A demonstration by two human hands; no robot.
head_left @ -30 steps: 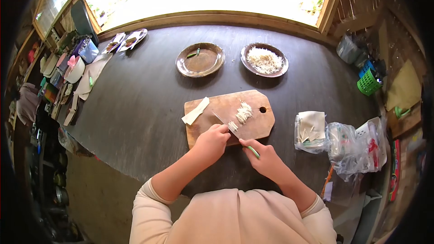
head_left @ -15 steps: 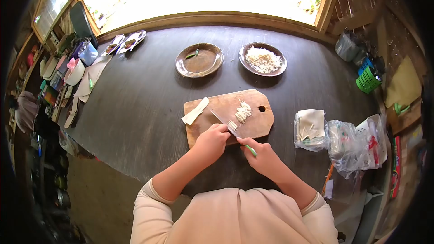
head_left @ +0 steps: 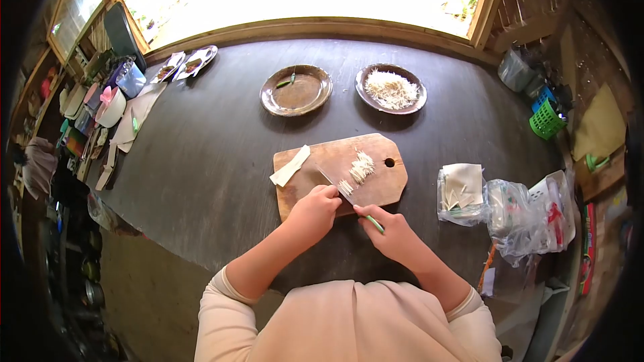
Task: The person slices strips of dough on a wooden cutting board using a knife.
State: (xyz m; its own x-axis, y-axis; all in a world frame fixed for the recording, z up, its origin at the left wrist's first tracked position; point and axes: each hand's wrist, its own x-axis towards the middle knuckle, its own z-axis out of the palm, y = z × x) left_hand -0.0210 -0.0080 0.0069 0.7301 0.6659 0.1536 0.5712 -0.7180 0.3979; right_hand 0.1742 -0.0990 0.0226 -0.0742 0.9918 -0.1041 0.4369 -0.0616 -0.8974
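My right hand is closed round the green handle of a knife. The thin blade slants up and left across a wooden cutting board. Close against the blade, my left hand has its fingers curled down on the board, and whatever lies under them is hidden. Short pale strips lie beside the blade near my left fingertips. A larger heap of pale strips sits towards the board's hole. At the board's left end lies a flat, uncut pale piece.
Beyond the board stand a brown plate with green chillies and another plate heaped with pale shreds. Plastic bags lie at right, near a green basket. Small plates and containers line the left.
The knife and my right hand have shifted very slightly, with the handle tilted a little lower to the right. My left hand and the pale pieces look nearly the same.
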